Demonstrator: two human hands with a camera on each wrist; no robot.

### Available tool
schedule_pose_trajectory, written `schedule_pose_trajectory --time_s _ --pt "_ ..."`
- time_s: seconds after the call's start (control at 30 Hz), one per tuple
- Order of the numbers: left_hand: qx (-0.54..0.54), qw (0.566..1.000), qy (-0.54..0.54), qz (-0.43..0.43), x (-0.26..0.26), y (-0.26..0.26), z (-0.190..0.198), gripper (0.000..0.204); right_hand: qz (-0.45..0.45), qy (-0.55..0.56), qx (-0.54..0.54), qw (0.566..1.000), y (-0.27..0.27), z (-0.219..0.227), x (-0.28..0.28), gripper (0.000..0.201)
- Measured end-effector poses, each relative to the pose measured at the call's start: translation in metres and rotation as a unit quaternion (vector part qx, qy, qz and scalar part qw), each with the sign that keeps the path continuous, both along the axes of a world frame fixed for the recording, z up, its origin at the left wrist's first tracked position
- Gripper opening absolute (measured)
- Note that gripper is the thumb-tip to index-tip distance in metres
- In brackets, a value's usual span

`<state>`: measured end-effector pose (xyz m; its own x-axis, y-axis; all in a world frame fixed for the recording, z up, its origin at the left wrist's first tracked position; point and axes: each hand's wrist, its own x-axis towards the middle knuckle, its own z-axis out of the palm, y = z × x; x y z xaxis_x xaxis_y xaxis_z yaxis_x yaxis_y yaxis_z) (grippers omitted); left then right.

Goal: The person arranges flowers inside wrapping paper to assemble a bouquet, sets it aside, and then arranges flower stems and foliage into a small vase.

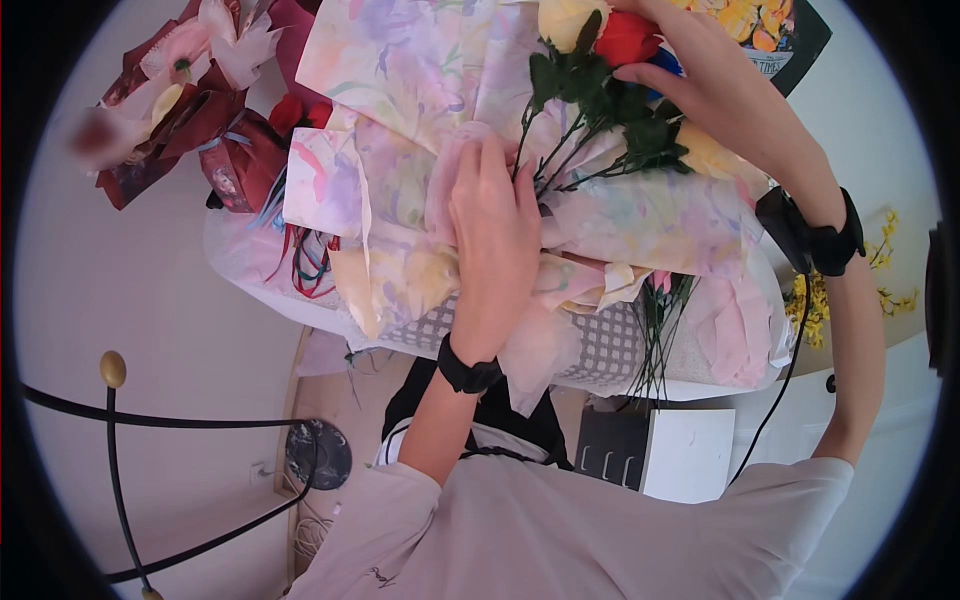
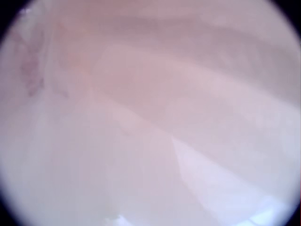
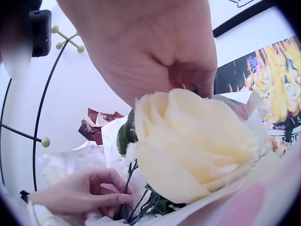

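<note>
In the head view my left hand (image 1: pixel 490 215) pinches the dark green stems (image 1: pixel 560 165) of several artificial roses, low down over pink tulle. The right wrist view shows its thumb and fingers at those stems (image 3: pixel 136 205). My right hand (image 1: pixel 690 70) reaches round the flower heads from the right, thumb and fingers about a red rose (image 1: pixel 625 40). A cream rose (image 1: pixel 572 22) is beside it, and a yellow rose (image 1: pixel 708 150) lies lower right. Pastel floral wrapping paper (image 1: pixel 400 80) spreads beneath the bunch. The left wrist view is only pale blur.
Dark red wrapped bouquets (image 1: pixel 240 150) stand at the left. Ribbons (image 1: pixel 308 265) lie near the table's left edge. Loose green stems (image 1: pixel 665 325) hang over the front edge. A white drawer cabinet (image 1: pixel 690 450) stands below, and a black rack (image 1: pixel 112 450) at the lower left.
</note>
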<state>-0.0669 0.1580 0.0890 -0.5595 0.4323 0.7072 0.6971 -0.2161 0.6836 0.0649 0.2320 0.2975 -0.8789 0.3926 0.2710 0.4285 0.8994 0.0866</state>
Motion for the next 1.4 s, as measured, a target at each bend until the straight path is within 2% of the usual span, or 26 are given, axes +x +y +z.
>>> schedule_pose_trajectory --time_s 0.1,0.17,0.3,0.37,0.47,0.57,0.67,0.8,0.9,1.0,1.07,1.1,1.13,1.17,1.2,1.27,1.33,1.37,1.4 --pt "0.021 1.0 0.016 0.0 0.002 -0.003 0.003 0.017 0.047 0.01 0.021 0.999 0.002 -0.002 0.003 0.06" --pt "0.014 0.999 -0.027 -0.023 0.003 -0.004 0.003 0.028 0.053 0.015 0.07 0.996 0.002 -0.003 0.002 0.065" --pt "0.015 0.991 -0.103 -0.08 0.01 -0.011 0.013 0.034 0.039 0.057 0.115 0.991 -0.016 -0.005 0.001 0.065" --pt "0.02 0.988 -0.128 -0.089 0.011 -0.012 0.013 0.032 0.006 0.09 0.031 0.995 -0.015 -0.002 0.002 0.057" --pt "0.032 0.987 -0.13 -0.09 0.01 -0.009 0.009 0.028 -0.027 0.073 -0.001 0.997 0.004 0.001 0.001 0.046" --pt "0.027 0.982 -0.148 -0.116 0.01 -0.012 0.01 0.025 -0.047 0.046 0.022 0.998 0.001 0.001 -0.001 0.041" --pt "0.018 0.983 -0.121 -0.139 0.011 -0.015 0.012 0.026 -0.027 0.046 0.072 0.996 0.006 -0.004 0.002 0.038" --pt "0.012 0.983 -0.114 -0.145 0.015 -0.02 0.017 0.028 -0.016 0.046 0.086 0.995 0.004 -0.004 0.004 0.038" --pt "0.025 0.984 -0.09 -0.15 0.014 -0.022 0.015 0.029 -0.041 0.046 0.055 0.997 -0.006 0.0 0.005 0.04" --pt "0.048 0.982 -0.096 -0.154 0.015 -0.023 0.014 0.03 -0.017 0.073 -0.008 0.997 -0.013 0.004 0.011 0.045" --pt "0.053 0.984 -0.076 -0.151 0.014 -0.025 0.014 0.031 0.057 0.081 0.098 0.99 -0.006 0.002 0.024 0.05" --pt "0.051 0.984 -0.077 -0.155 0.014 -0.026 0.015 0.031 0.052 0.08 0.097 0.991 -0.014 0.001 0.028 0.05" --pt "0.044 0.983 -0.076 -0.161 0.013 -0.028 0.016 0.032 0.059 0.117 0.144 0.981 -0.034 -0.001 0.034 0.05" --pt "0.037 0.982 -0.075 -0.167 0.013 -0.029 0.017 0.032 0.066 0.152 0.192 0.967 -0.051 -0.005 0.042 0.049" --pt "0.035 0.981 -0.077 -0.174 0.012 -0.029 0.016 0.032 0.059 0.15 0.191 0.968 -0.058 -0.012 0.057 0.049" --pt "0.036 0.981 -0.079 -0.171 0.012 -0.031 0.014 0.035 -0.045 0.289 0.192 0.937 -0.066 -0.034 0.097 0.042" --pt "0.033 0.983 -0.072 -0.167 0.012 -0.043 0.016 0.035 -0.013 0.403 0.167 0.9 -0.087 -0.087 0.132 0.034" --pt "0.031 0.985 -0.064 -0.158 0.013 -0.051 0.018 0.035 -0.076 0.345 0.176 0.919 -0.101 -0.111 0.155 0.029" --pt "0.034 0.984 -0.066 -0.159 0.013 -0.06 0.019 0.035 -0.106 0.334 0.176 0.92 -0.111 -0.135 0.164 0.023"
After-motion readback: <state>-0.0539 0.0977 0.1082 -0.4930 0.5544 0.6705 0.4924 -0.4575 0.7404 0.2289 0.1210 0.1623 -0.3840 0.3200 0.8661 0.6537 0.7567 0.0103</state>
